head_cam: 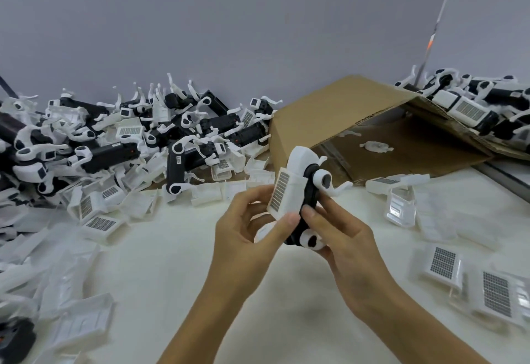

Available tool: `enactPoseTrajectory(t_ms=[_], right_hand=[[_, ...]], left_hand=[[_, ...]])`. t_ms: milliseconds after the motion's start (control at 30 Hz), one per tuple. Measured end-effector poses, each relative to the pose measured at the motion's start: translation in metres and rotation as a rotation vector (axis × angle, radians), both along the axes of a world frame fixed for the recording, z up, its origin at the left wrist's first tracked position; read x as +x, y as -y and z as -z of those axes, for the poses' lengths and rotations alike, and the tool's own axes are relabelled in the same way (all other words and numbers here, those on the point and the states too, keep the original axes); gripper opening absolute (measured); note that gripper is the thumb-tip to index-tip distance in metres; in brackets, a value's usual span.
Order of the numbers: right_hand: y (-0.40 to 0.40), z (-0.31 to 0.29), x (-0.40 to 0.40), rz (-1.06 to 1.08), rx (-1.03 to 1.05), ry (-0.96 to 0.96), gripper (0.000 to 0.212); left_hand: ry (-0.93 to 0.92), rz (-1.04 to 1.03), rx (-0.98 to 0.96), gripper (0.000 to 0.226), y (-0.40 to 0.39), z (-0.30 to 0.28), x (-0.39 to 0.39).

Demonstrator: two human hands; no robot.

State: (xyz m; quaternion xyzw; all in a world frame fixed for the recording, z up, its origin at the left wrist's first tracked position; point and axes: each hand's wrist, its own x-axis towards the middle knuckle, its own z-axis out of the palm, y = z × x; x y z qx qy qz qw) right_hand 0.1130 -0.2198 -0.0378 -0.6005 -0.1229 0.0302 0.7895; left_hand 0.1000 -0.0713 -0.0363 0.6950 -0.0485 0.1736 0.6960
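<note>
Both hands hold one black-and-white plastic device (308,191) above the white table (177,272), near the middle of the view. A white cover with a grey grid patch (282,191) sits on its left side. My left hand (246,229) grips that cover, thumb on its lower edge. My right hand (341,237) grips the black body, with its thumb on the front and its fingers behind. A white hooked arm (339,188) sticks out to the right of the device.
A big pile of the same devices (137,140) fills the back left. Loose white covers (97,223) lie along the left side, with more of them (443,260) on the right. A tipped-over cardboard box (367,122) lies behind my hands. More devices (470,105) are heaped at the far right.
</note>
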Motion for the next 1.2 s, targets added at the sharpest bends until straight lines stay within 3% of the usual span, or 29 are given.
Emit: enactPoseTrajectory(t_ms=[100, 300, 633, 767, 1000, 1133, 1200], right_hand=[[0.000, 0.002, 0.001, -0.017, 0.033, -0.032, 0.027], [0.001, 0.005, 0.003, -0.030, 0.059, -0.071, 0.026], [0.002, 0.003, 0.003, 0.062, 0.024, 0.028, 0.026], [0.001, 0.000, 0.000, -0.103, 0.007, -0.005, 0.030], [0.004, 0.001, 0.001, -0.013, 0.036, -0.004, 0.028], [0.012, -0.001, 0.003, -0.005, -0.014, 0.002, 0.023], [0.012, -0.004, 0.002, -0.057, -0.024, 0.018, 0.030]], left_hand=[[-0.003, -0.072, 0.179, 0.052, 0.002, 0.003, 0.000], [-0.008, -0.086, 0.353, 0.051, 0.003, 0.003, -0.002], [0.006, -0.089, 0.115, 0.049, 0.006, -0.001, -0.004], [-0.031, -0.057, 0.133, 0.048, 0.006, -0.003, -0.003], [0.025, -0.080, 0.214, 0.030, 0.012, -0.004, -0.008], [-0.017, 0.060, 0.201, 0.043, 0.008, -0.003, -0.007], [0.003, 0.045, 0.153, 0.042, 0.005, -0.003, -0.006]])
